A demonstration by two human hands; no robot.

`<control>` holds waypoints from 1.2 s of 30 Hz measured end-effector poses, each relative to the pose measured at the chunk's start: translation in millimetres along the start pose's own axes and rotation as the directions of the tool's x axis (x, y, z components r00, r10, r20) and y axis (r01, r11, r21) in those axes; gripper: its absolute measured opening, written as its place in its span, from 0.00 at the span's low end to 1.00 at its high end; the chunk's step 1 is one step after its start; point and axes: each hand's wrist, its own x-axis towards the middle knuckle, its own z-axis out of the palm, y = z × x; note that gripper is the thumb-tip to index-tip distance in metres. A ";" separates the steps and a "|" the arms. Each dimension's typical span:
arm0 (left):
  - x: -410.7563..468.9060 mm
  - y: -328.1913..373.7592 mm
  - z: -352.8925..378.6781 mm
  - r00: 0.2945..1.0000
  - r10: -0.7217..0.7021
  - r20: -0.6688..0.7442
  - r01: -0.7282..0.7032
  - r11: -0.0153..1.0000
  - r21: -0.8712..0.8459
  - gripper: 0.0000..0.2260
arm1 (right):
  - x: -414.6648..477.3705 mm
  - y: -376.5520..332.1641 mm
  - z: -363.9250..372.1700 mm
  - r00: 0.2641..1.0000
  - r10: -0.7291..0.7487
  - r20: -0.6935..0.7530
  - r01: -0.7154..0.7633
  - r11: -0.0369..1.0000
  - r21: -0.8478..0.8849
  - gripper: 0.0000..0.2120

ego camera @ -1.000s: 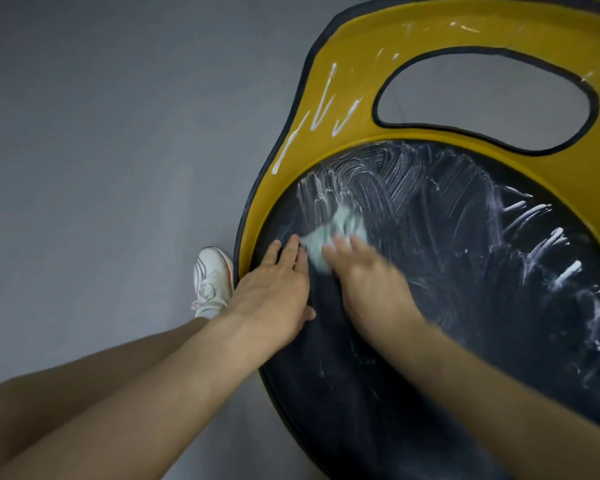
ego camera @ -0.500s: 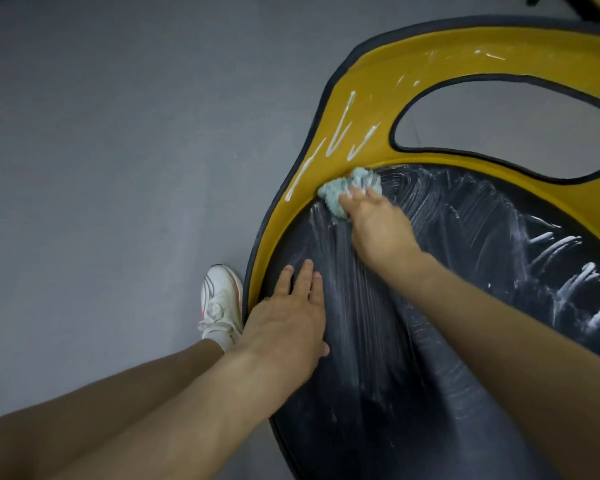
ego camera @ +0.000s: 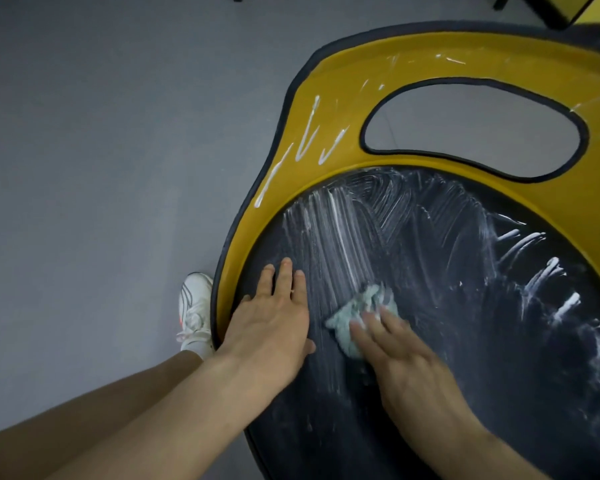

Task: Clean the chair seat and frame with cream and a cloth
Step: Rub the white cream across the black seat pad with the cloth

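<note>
A pale green cloth [ego camera: 361,315] lies on the black seat [ego camera: 465,341] streaked with white cream [ego camera: 340,237], inside a yellow frame [ego camera: 326,109] edged black, above a grey floor [ego camera: 101,150]

The right hand [ego camera: 406,355] has dragged the cloth [ego camera: 361,317] back from the yellow frame [ego camera: 291,188] to mid-seat, leaving fresh white streaks [ego camera: 336,244]; its blurred fingers seem pressed flat on it.
</note>
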 end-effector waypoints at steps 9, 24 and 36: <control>9.8 4.9 -8.6 0.999 -0.007 0.047 0.004 0.999 0.054 0.45 | 186.7 79.2 -33.4 0.967 0.254 -0.007 -0.252 0.959 -0.128 0.21; 1.7 15.6 4.3 0.997 0.071 -0.032 -0.068 0.994 0.086 0.41 | 7.7 15.5 -10.2 0.998 0.050 0.026 -0.051 0.997 0.058 0.28; 16.6 33.1 -11.1 0.999 0.050 0.014 -0.051 0.998 0.044 0.44 | 77.7 62.3 -22.4 0.951 0.310 0.013 -0.309 0.950 -0.053 0.21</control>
